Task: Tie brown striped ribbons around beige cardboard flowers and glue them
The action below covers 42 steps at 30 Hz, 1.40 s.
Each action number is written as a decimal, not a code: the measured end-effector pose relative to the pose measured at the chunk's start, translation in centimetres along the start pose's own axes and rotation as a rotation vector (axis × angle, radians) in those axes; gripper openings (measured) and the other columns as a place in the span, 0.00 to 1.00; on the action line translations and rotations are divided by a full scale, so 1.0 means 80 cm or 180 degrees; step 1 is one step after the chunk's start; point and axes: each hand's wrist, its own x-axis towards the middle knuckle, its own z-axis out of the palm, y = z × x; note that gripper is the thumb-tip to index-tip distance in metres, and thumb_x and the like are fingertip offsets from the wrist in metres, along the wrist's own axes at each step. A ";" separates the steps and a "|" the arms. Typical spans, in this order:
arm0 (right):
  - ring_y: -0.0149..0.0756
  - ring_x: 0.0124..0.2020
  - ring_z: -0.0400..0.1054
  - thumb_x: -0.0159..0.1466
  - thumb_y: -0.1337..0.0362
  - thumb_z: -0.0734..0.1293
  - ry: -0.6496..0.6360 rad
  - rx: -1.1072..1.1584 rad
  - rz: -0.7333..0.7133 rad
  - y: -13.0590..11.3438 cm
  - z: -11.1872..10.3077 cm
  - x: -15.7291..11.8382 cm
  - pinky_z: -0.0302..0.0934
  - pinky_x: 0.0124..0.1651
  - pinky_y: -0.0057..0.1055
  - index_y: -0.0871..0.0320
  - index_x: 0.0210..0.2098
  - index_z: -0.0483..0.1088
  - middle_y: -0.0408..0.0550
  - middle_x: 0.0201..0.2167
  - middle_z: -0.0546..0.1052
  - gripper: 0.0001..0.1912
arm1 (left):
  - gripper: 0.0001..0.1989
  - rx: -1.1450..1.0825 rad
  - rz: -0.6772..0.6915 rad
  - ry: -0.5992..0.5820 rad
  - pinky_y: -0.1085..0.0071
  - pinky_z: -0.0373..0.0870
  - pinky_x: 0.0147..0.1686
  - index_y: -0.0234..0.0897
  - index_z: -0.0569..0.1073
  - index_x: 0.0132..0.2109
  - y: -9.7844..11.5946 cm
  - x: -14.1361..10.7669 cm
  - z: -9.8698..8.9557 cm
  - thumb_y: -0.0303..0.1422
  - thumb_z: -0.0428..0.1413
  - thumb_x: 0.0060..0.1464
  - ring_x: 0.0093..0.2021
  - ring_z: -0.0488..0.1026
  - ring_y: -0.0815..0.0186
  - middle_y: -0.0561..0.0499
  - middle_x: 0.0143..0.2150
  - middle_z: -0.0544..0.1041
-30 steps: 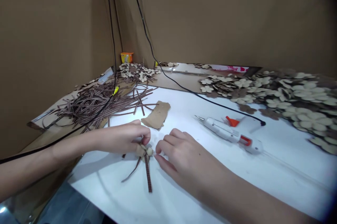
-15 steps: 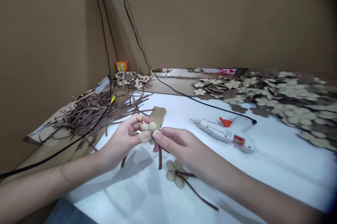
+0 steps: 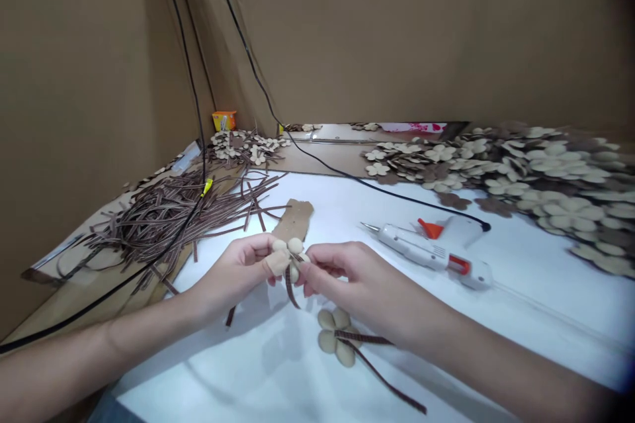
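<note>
My left hand [image 3: 238, 271] and my right hand [image 3: 342, 271] hold a small wooden flower [image 3: 286, 257] up between them, pinching it in their fingertips above the white sheet. A thin brown ribbon [image 3: 291, 287] hangs down from the flower. Below my right hand, a second wooden flower [image 3: 337, 337] lies flat, with a brown ribbon [image 3: 381, 367] trailing to the lower right. A torn cardboard scrap [image 3: 294, 219] lies just beyond the raised flower.
A white hot glue gun [image 3: 426, 254] lies to the right, its black cord [image 3: 397, 191] crossing the sheet. Brown ribbon strips [image 3: 163, 224] are heaped at left. Wooden flower shapes [image 3: 546, 185] are piled at right. Cardboard walls surround the table.
Both hands have lifted the flower off the sheet and brought it closer together between their fingertips. A second flower with ribbon now shows below my right hand. The view has shifted slightly.
</note>
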 end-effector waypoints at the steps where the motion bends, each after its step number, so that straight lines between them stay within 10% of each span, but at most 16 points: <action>1: 0.31 0.23 0.68 0.63 0.58 0.57 0.0000 -0.0013 -0.0008 0.002 0.001 0.002 0.56 0.21 0.24 0.58 0.26 0.67 0.43 0.24 0.71 0.15 | 0.10 -0.0021 0.0011 0.0008 0.75 0.60 0.31 0.34 0.71 0.32 -0.002 0.000 -0.001 0.37 0.56 0.54 0.31 0.65 0.70 0.53 0.29 0.71; 10: 0.34 0.31 0.69 0.59 0.58 0.63 0.1094 -0.0934 -0.0669 -0.002 0.001 0.001 0.60 0.31 0.28 0.52 0.44 0.64 0.40 0.31 0.74 0.13 | 0.13 -0.0621 -0.0237 0.0134 0.75 0.60 0.28 0.32 0.70 0.31 -0.017 0.001 -0.001 0.40 0.58 0.51 0.25 0.62 0.72 0.54 0.25 0.66; 17: 0.33 0.31 0.66 0.60 0.69 0.61 0.1451 -0.1675 -0.1581 0.003 0.009 -0.003 0.57 0.33 0.29 0.58 0.32 0.69 0.44 0.28 0.73 0.05 | 0.12 -0.0862 -0.0307 0.0093 0.74 0.63 0.27 0.32 0.70 0.30 -0.014 -0.002 0.005 0.37 0.57 0.53 0.24 0.62 0.71 0.53 0.24 0.67; 42: 0.25 0.16 0.58 0.50 0.67 0.63 0.0530 -0.0854 -0.0033 -0.021 -0.013 -0.002 0.50 0.18 0.21 0.55 0.22 0.68 0.36 0.14 0.66 0.03 | 0.12 -0.0717 -0.0694 0.0292 0.79 0.68 0.28 0.30 0.77 0.30 -0.005 -0.004 0.007 0.37 0.58 0.52 0.29 0.71 0.71 0.48 0.29 0.75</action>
